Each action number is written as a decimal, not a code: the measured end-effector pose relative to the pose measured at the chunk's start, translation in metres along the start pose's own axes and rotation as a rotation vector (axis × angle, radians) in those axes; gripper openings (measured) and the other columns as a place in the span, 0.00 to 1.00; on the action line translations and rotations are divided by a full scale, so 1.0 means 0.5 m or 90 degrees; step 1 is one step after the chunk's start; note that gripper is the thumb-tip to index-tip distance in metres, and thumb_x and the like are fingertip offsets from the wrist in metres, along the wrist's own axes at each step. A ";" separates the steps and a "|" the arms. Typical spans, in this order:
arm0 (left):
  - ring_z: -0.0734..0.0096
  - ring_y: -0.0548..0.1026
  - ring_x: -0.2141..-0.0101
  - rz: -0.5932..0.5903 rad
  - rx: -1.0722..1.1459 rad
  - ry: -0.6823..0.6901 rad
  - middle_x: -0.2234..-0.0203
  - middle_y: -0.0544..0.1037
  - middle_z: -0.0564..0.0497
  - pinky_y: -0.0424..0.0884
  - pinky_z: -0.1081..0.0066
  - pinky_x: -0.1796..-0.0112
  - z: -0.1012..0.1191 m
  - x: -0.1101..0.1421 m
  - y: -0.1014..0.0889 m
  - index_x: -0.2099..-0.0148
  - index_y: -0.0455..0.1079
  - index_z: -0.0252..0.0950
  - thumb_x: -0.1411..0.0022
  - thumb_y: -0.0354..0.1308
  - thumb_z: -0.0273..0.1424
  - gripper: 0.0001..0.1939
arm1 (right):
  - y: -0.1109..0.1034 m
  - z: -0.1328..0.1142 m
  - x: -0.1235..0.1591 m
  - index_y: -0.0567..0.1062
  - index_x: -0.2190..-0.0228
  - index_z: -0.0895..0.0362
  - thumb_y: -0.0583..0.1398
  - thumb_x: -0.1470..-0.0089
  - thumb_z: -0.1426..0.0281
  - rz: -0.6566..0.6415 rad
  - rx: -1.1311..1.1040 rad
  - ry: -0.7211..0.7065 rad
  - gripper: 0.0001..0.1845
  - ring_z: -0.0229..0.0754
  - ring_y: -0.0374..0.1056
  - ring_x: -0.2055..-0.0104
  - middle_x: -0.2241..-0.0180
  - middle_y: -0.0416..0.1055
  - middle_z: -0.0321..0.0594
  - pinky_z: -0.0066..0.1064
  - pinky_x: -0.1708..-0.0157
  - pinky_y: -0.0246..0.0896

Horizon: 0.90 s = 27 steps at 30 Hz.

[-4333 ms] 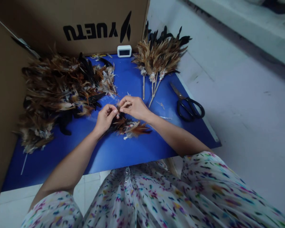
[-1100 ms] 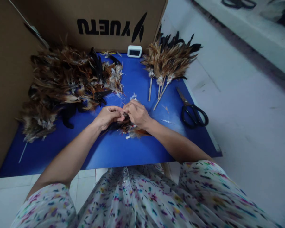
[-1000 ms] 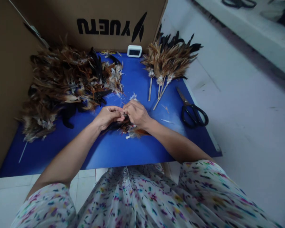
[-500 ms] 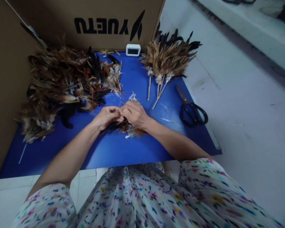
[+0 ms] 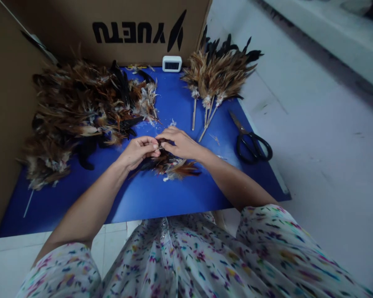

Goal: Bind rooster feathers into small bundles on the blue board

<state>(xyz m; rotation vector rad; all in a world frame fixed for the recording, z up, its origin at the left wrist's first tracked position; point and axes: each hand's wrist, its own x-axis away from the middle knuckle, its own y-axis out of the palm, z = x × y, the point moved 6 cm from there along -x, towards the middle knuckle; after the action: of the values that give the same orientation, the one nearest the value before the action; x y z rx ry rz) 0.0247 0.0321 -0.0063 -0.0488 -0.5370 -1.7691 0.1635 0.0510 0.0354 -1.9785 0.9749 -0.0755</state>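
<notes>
A small feather (image 5: 161,145) is pinched between the thumb and fingers of my left hand (image 5: 139,150). Close against it, my right hand (image 5: 182,142) has its fingers stretched over the feather's far side, the thumb apart from them. No firm grip by the right hand shows. Below both hands lies a small pile of loose brown, black and white feathers (image 5: 174,169) on the blue tabletop (image 5: 136,198). White fluff (image 5: 173,123) sits just beyond my right fingers.
A large heap of feathers (image 5: 77,103) covers the left side before a cardboard box (image 5: 65,29). Several feather dusters on sticks (image 5: 217,74) lie at the back right. Black-handled scissors (image 5: 251,142) rest near the right edge. A small white digital timer (image 5: 172,64) stands by the box.
My right hand has loosened from a closed pinch, its fingers straightening and its thumb coming apart. More of the small feather pile shows below it. My left hand keeps its pinch.
</notes>
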 end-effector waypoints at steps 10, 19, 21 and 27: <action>0.77 0.77 0.77 -0.012 -0.062 0.039 0.78 0.78 0.53 0.76 0.75 0.69 0.005 0.003 0.007 0.68 0.75 0.31 0.59 0.77 0.36 0.20 | -0.010 -0.003 0.001 0.77 0.68 0.57 0.58 0.43 0.73 0.021 -0.017 0.018 0.07 0.41 0.66 0.63 0.69 0.74 0.39 0.37 0.54 0.60; 0.75 0.77 0.75 -0.007 -0.089 0.080 0.76 0.78 0.52 0.75 0.73 0.67 0.003 0.001 0.004 0.68 0.73 0.32 0.56 0.76 0.39 0.21 | -0.015 -0.006 0.002 0.75 0.73 0.56 0.59 0.45 0.73 0.090 -0.021 0.023 0.06 0.40 0.68 0.64 0.69 0.73 0.39 0.36 0.56 0.62; 0.75 0.77 0.76 -0.001 -0.090 0.085 0.76 0.78 0.51 0.75 0.73 0.67 0.003 0.001 0.004 0.68 0.72 0.32 0.56 0.75 0.40 0.21 | -0.015 -0.008 0.003 0.75 0.74 0.56 0.59 0.46 0.73 0.103 -0.014 0.011 0.06 0.40 0.68 0.64 0.68 0.73 0.38 0.37 0.55 0.62; 0.76 0.76 0.77 0.012 -0.079 0.094 0.78 0.78 0.52 0.74 0.73 0.67 0.005 0.001 0.006 0.68 0.71 0.31 0.56 0.75 0.39 0.20 | -0.011 -0.016 0.009 0.75 0.73 0.55 0.60 0.47 0.72 0.136 0.033 -0.040 0.05 0.42 0.68 0.59 0.63 0.74 0.39 0.42 0.50 0.58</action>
<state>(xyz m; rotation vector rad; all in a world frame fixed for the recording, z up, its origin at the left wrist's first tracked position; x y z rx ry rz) 0.0268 0.0323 -0.0028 -0.0098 -0.3199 -1.7703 0.1666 0.0441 0.0429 -1.8077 1.1257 0.0787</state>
